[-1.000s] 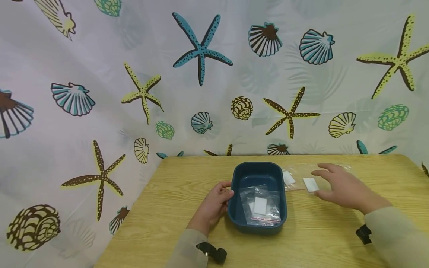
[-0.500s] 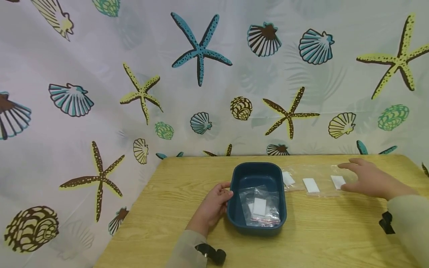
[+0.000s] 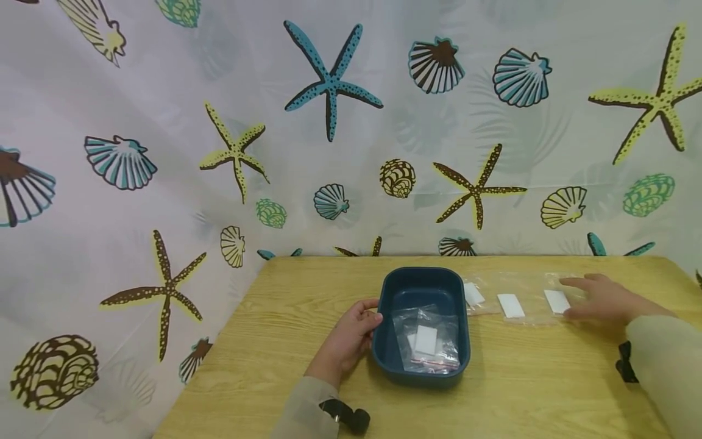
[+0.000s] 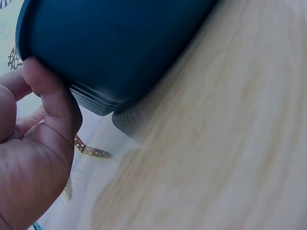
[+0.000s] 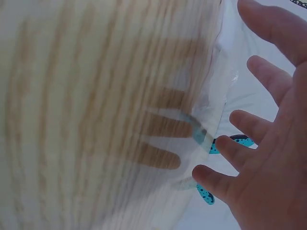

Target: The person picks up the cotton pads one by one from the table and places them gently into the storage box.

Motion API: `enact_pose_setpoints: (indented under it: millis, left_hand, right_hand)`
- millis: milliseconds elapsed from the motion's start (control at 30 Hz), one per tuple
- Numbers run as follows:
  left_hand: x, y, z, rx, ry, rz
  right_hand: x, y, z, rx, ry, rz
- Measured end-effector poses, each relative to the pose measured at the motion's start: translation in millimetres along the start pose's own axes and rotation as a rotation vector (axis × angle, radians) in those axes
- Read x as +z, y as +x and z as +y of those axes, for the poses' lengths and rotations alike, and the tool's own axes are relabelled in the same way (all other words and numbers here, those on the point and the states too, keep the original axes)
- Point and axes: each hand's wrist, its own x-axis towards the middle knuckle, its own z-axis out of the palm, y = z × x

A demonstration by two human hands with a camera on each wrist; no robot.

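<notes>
My left hand [image 3: 351, 332] grips the left side of a dark blue plastic box [image 3: 419, 379], its thumb on the outer wall [image 4: 115, 48] in the left wrist view. Inside the box lie clear zip bags [image 3: 404, 320] with white rectangular pieces [image 3: 426, 339]. To the box's right, three more white pieces lie in a row, in clear plastic bags: one beside the box wall [image 3: 473, 294], a middle one [image 3: 510, 305] and a right one [image 3: 557, 301]. My right hand [image 3: 606, 299] is at the right-hand bag, fingers spread and holding nothing; contact with it is unclear.
All of this is on a wood-grain table [image 3: 296, 292]. Behind and left of it hangs a white curtain [image 3: 351, 164] printed with starfish and shells. A black strap [image 3: 345, 414] is on the left sleeve, another [image 3: 626, 364] on the right.
My right hand has moved right from over the middle bag to the right-hand bag, uncovering its white piece, then dropped slightly. The left hand and box have stayed put.
</notes>
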Motion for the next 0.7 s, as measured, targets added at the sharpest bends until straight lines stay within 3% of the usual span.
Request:
enact_pose_setpoints:
  millis: [400, 700]
  left_hand:
    - [-3.6, -2.3, -1.4, 0.012, 0.007, -0.008]
    - [-2.5, 0.5, -4.4, 0.023, 0.003, -0.011]
  right_hand:
    - [10, 15.7, 3, 0.025, -0.027, -0.022]
    - [11, 13.4, 8, 0.065, -0.008, -0.056]
